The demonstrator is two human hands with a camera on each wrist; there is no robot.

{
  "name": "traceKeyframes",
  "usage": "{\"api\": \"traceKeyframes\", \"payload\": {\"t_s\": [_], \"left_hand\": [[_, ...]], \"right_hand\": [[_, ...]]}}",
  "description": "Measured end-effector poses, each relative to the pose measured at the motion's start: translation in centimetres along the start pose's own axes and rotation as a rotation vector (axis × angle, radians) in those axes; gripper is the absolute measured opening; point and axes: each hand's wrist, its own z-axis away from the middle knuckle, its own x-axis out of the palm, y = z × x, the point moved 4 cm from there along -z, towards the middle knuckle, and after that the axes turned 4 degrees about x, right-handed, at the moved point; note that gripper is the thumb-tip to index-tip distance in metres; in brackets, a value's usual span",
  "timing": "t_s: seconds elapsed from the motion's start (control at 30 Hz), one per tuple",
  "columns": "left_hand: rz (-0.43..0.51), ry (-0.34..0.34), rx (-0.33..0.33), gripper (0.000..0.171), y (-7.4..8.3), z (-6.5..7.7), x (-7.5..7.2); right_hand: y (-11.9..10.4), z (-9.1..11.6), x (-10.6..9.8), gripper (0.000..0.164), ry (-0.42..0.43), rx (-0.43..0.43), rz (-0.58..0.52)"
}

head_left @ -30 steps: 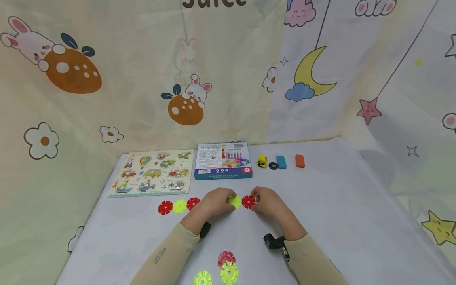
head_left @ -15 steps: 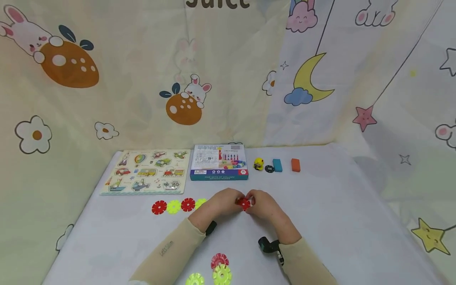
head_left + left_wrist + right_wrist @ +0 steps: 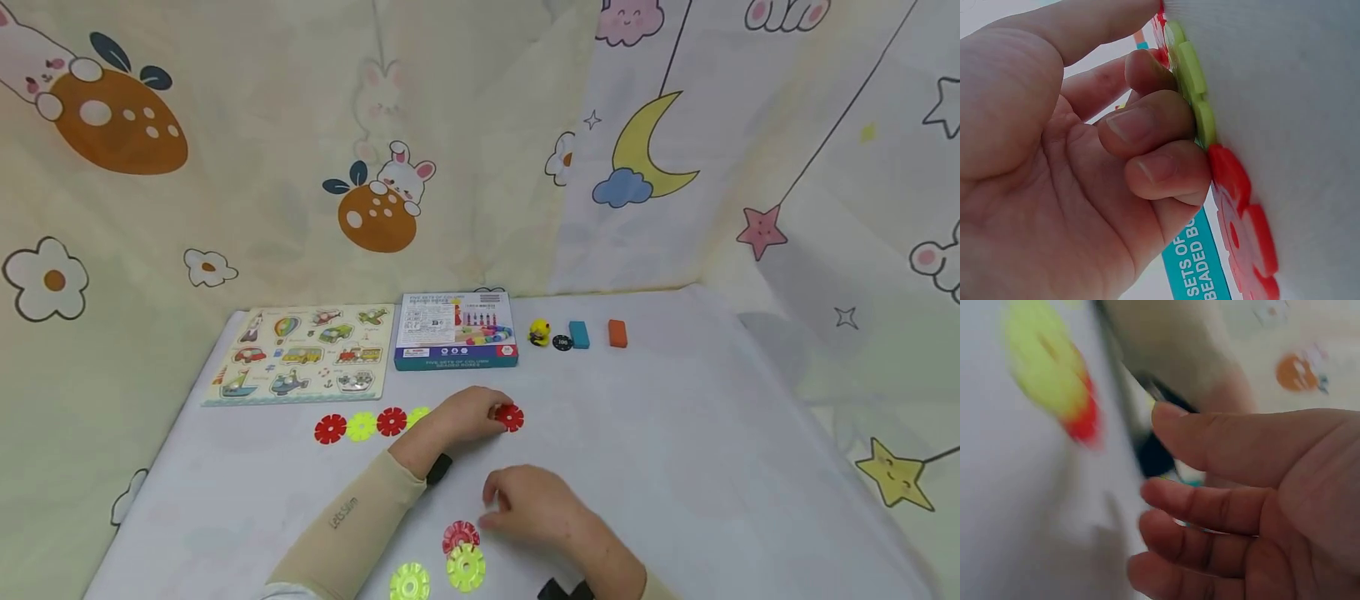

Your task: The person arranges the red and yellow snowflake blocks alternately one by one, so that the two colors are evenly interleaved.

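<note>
A row of red and yellow-green notched plastic discs lies on the white cloth, from a red disc (image 3: 330, 429) at its left end to the red disc (image 3: 513, 417) at its right end. My left hand (image 3: 468, 414) pinches that right-end disc between thumb and index finger and hides part of the row. In the left wrist view, its curled other fingers rest against a yellow-green disc (image 3: 1192, 69). Nearer me, my right hand (image 3: 532, 504) holds nothing, fingers loosely bent, just right of a loose red disc (image 3: 459, 533) overlapped by a yellow-green disc (image 3: 466, 568).
Another yellow-green disc (image 3: 410, 582) lies at the near edge of view. Along the back stand a vehicle puzzle board (image 3: 300, 354), a boxed bead set (image 3: 455, 331), a small yellow figure (image 3: 539, 332), a black chip (image 3: 562, 342), a blue block (image 3: 579, 335) and an orange block (image 3: 617, 333).
Both hands came together at the red disc at the row's right end. My right hand then let go and moved down toward the loose discs, while my left kept its pinch.
</note>
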Motion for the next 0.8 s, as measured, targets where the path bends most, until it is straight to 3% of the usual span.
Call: {"api": "traceKeyframes", "payload": {"t_s": [0.1,0.2,0.37,0.43,0.53,0.63,0.73,0.8], "left_hand": [[0.006,-0.001,-0.002,0.044,0.1,0.2,0.0],[0.017,0.008,-0.007,0.043,0.1,0.4,-0.1],[0.029,0.019,-0.013,0.042,-0.2,0.4,-0.3],[0.032,0.017,-0.013,0.041,-0.2,0.4,-0.4],[0.041,0.008,-0.012,0.041,-0.1,0.3,-0.4],[0.046,-0.001,-0.017,0.041,0.0,0.2,-0.4],[0.037,-0.013,-0.027,0.041,0.1,0.1,-0.3],[0.033,-0.017,-0.028,0.041,0.1,0.0,-0.2]], "right_hand": [[-1.5,0.9,3.2,0.042,-0.005,-0.044,0.071],[-2.4,1.2,5.1,0.048,0.034,-0.070,0.121],[-2.7,1.1,5.7,0.043,0.071,-0.075,0.125],[-2.5,1.1,5.5,0.041,0.063,-0.068,0.076],[-2.0,1.2,4.5,0.037,0.036,-0.068,-0.057],[-1.2,1.2,2.6,0.030,-0.041,-0.049,-0.259],[-0.5,1.2,-0.6,0.020,-0.130,-0.066,-0.382],[0.3,1.0,-3.4,0.022,-0.167,-0.088,-0.424]]}}
